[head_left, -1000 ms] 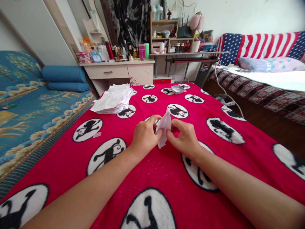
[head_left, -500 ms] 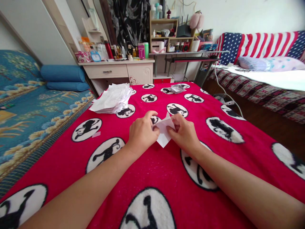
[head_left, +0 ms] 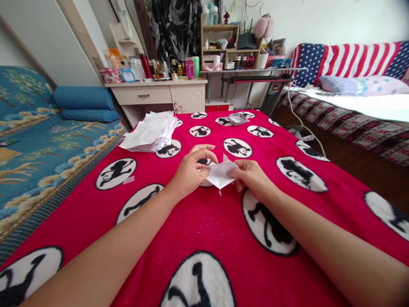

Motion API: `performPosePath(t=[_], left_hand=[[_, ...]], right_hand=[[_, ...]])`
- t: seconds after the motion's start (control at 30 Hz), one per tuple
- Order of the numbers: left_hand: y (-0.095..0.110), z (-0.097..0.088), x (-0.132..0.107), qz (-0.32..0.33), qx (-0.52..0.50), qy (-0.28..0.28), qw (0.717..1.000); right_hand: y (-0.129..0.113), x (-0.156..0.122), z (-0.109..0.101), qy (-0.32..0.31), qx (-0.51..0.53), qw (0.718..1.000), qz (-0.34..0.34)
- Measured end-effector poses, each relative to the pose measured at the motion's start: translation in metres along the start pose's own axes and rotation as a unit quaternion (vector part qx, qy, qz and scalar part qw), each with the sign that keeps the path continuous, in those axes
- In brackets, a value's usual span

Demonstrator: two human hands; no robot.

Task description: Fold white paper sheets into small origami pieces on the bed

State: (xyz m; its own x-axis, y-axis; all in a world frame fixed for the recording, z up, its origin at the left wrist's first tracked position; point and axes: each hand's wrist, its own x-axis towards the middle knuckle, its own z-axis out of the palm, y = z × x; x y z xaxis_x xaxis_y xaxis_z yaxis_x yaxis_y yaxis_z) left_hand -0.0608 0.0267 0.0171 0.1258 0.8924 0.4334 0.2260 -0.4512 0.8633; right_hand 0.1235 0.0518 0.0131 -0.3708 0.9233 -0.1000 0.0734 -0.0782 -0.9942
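A small folded white paper point(head_left: 220, 174) is held between my two hands over the middle of the red blanket point(head_left: 191, 230). My left hand point(head_left: 194, 169) pinches its left corner between thumb and fingers. At its right corner, my right hand point(head_left: 251, 175) grips with the thumb on top and the fingers partly hidden underneath. One point of the paper sticks up at the far side, and a thin tip hangs toward me. Beyond my left hand lies a stack of paper sheets point(head_left: 150, 133). Farther off sits a small folded paper piece point(head_left: 238, 118).
A small paper scrap point(head_left: 129, 180) lies left on the blanket. Past the far edge stand a white dresser point(head_left: 156, 94) with bottles and a desk point(head_left: 252, 70) with shelves. A blue sofa point(head_left: 64, 140) is at left, and a bed point(head_left: 358, 106) at right.
The paper has turned in my hands from narrow and upright to a flatter, wider shape. My right hand has shifted slightly lower and right, and my left fingers have stretched out more.
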Motion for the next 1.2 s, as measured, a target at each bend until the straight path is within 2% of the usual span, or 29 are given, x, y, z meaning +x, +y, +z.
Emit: performPosePath(t=[0.07,0.27,0.43,0.67,0.83,0.9,1.07,1.13,1.2], left_hand=[[0.001,-0.001,-0.001,0.005,0.002,-0.009,1.000],[0.002,-0.001,-0.002,0.024,0.006,0.020,1.000],[0.005,-0.003,-0.004,0.037,0.014,-0.012,0.999],[0.010,-0.010,-0.007,-0.003,0.017,-0.099,0.995],[-0.002,-0.005,-0.005,-0.027,0.015,-0.085,0.996],[-0.007,-0.003,-0.004,-0.053,0.007,-0.071,0.996],[-0.013,-0.001,-0.005,-0.145,-0.010,-0.030,0.989],[-0.014,0.000,-0.006,-0.171,-0.018,-0.019,0.985],[-0.015,0.001,-0.007,-0.186,-0.031,-0.013,0.982]], right_hand=[[-0.001,0.000,-0.001,-0.006,0.009,1.000,0.016],[-0.003,-0.001,-0.001,-0.005,0.003,1.000,0.029],[0.000,0.000,-0.002,-0.012,0.004,1.000,0.025],[0.001,0.000,-0.002,-0.005,0.033,0.999,0.041],[0.001,0.000,-0.001,-0.015,0.022,0.998,0.050],[0.002,0.001,-0.001,-0.008,0.013,0.999,0.037],[0.003,0.001,0.000,0.095,0.002,0.993,-0.068],[0.003,0.001,0.001,0.097,0.010,0.989,-0.114],[0.003,0.001,0.002,0.073,0.032,0.988,-0.129]])
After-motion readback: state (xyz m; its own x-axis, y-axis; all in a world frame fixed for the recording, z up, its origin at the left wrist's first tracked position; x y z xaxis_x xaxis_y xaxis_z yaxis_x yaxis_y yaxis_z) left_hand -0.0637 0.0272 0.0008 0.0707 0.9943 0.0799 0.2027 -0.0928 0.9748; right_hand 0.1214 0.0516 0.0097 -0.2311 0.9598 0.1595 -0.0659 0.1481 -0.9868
